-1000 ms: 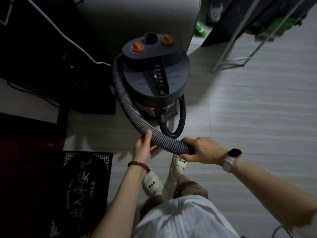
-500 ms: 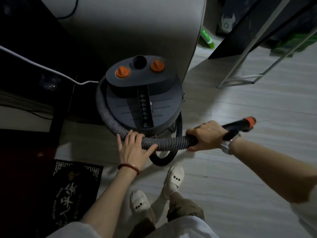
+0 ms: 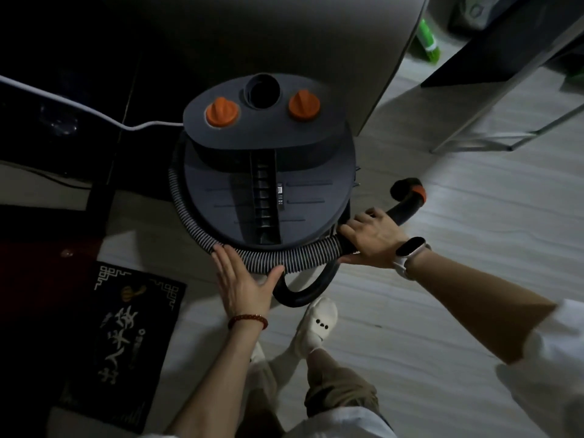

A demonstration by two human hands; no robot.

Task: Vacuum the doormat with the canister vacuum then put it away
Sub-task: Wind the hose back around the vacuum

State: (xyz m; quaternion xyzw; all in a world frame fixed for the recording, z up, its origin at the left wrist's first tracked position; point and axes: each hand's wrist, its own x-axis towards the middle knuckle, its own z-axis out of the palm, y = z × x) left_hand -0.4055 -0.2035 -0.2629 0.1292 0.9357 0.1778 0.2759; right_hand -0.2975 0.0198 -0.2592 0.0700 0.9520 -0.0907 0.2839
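The dark grey canister vacuum, with two orange knobs on its lid, stands on the floor against a pale cabinet. Its ribbed grey hose curls round the left and front of the canister. My left hand lies flat against the hose, fingers straight and thumb spread. My right hand grips the black hose handle, whose orange-ringed end curves up to the right. The black doormat with gold characters lies at the lower left.
A white cable runs in from the left to the vacuum. A metal rack frame stands at the right, with a green object behind. My feet in white slippers stand just before the canister on pale wood floor.
The view has closed in on the vacuum. My right hand has swung the hose handle in beside the canister, and my left hand has gone from gripping the hose to lying flat against it.
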